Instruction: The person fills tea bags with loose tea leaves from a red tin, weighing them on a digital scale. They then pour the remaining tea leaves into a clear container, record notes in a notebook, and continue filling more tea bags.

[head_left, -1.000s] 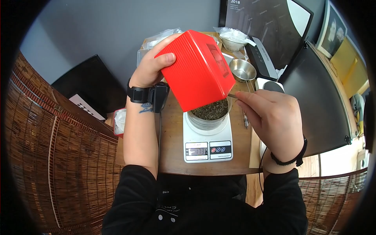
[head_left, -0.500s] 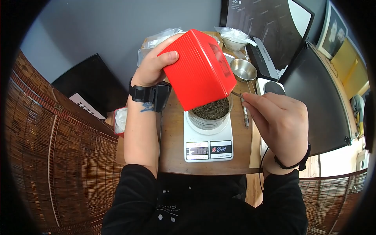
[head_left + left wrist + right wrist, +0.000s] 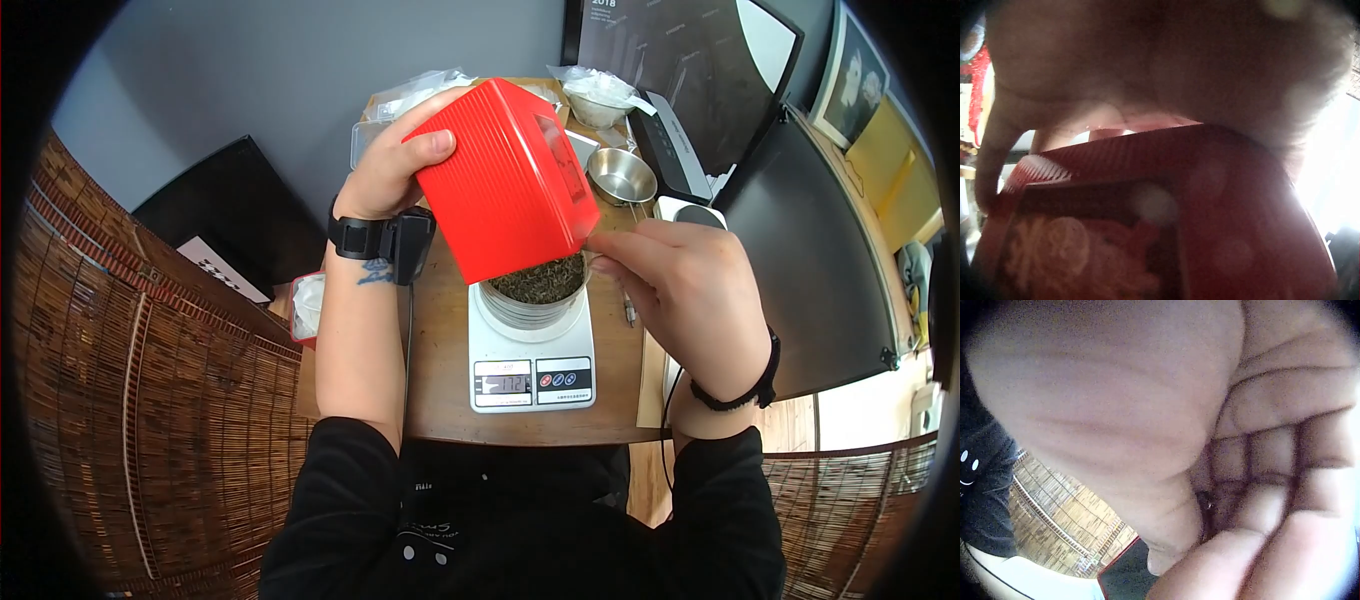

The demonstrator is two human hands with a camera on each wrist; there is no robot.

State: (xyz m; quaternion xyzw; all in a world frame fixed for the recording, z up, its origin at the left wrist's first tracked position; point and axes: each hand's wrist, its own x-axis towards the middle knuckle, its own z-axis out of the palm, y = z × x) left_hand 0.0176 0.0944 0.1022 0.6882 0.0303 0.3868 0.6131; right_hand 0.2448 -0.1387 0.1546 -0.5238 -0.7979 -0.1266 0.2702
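Note:
My left hand (image 3: 385, 165) grips a ribbed red box (image 3: 510, 190) from its left side, thumb on the near face. Tilted, the box has its lower edge over a round container (image 3: 528, 315) holding dark dried leaves (image 3: 540, 284). Under the container is a white scale (image 3: 530, 352), whose display seems to read 172. At the box's lower right corner, my right hand (image 3: 690, 290) pinches a thin tool, mostly hidden by fingers and box. The left wrist view has the box (image 3: 1235, 219) against the palm; the right wrist view shows curled fingers (image 3: 1260, 506) around a small dark end.
Behind the box are a steel pan (image 3: 622, 178), a bowl with plastic wrapping (image 3: 598, 105) and a black device (image 3: 672, 145). A pen-like item (image 3: 629, 308) lies right of the scale. A red-rimmed bin (image 3: 307, 308) stands to the left of the wooden table (image 3: 440, 400).
My right hand drew away to the right with the thin tool, then came back left against the box's corner. The box shifted slightly. The display went from about 173 to about 172.

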